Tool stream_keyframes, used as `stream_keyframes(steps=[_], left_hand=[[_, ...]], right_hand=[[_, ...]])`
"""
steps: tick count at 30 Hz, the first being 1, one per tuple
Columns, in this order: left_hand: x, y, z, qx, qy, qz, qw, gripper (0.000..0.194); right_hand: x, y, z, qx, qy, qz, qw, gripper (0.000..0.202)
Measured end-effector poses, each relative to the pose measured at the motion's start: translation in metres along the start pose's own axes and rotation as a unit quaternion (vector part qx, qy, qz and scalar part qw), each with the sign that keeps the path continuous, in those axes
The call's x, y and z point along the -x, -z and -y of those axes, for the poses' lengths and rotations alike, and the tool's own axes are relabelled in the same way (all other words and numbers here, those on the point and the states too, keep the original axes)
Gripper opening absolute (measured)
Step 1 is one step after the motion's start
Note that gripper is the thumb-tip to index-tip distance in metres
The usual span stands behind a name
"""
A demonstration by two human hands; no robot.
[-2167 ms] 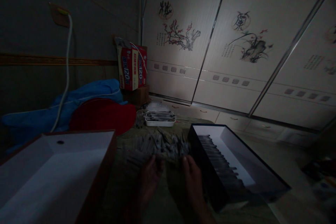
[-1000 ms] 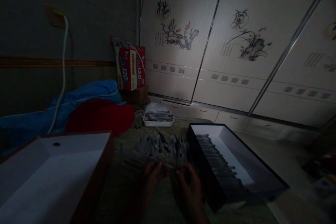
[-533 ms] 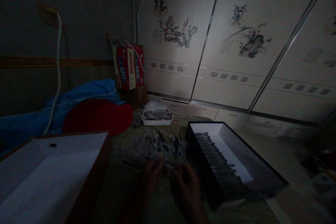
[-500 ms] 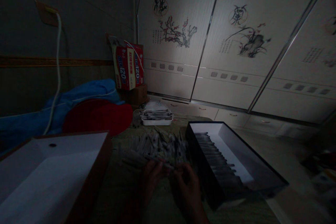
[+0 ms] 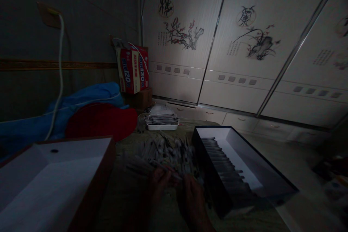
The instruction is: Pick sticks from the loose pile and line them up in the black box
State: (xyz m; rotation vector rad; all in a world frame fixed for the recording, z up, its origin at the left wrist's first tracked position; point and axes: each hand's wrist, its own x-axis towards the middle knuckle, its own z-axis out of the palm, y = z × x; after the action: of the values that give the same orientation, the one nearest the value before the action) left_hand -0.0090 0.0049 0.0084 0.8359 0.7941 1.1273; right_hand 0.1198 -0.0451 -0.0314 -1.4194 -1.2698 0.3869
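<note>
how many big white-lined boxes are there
2: the brown box, left of the left hand, and the black box, right of the right hand. Any beyond the view can't be ruled out.

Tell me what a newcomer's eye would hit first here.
Probably the pale sliding doors, painted with flowers, filling the upper right. Then the vivid red item against blue fabric at left. Low in the centre, the hands hold a slender item by a pile, between a red-brown box and a dark one.
</note>
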Motion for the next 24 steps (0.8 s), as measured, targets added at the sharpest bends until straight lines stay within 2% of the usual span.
stream_keyframes(steps=[2, 5, 9, 12, 18, 24], left_hand=[[0.000, 0.000, -0.002, 0.007, -0.002, -0.020, 1.000, 0.029], [0.000, 0.000, -0.004, 0.013, -0.012, -0.045, 0.999, 0.028], [0.000, 0.001, -0.005, -0.004, -0.011, -0.023, 1.000, 0.026], [0.000, 0.001, -0.005, -0.007, -0.003, -0.012, 1.000, 0.025], [0.000, 0.002, -0.004, -0.003, -0.013, -0.032, 0.999, 0.027], [0.000, 0.003, -0.003, -0.018, -0.013, -0.001, 1.000, 0.026]], right_hand=[[0.003, 0.000, -0.004, 0.031, 0.037, -0.010, 0.999, 0.036], [0.003, 0.002, 0.002, 0.043, 0.034, -0.003, 0.998, 0.032], [-0.002, 0.004, 0.014, 0.006, 0.030, 0.030, 0.999, 0.028], [-0.004, 0.007, 0.017, 0.002, 0.029, 0.013, 0.999, 0.030], [-0.001, 0.007, 0.017, 0.002, 0.005, 0.052, 0.999, 0.026], [-0.001, 0.006, 0.011, 0.011, 0.021, 0.036, 0.999, 0.031]])
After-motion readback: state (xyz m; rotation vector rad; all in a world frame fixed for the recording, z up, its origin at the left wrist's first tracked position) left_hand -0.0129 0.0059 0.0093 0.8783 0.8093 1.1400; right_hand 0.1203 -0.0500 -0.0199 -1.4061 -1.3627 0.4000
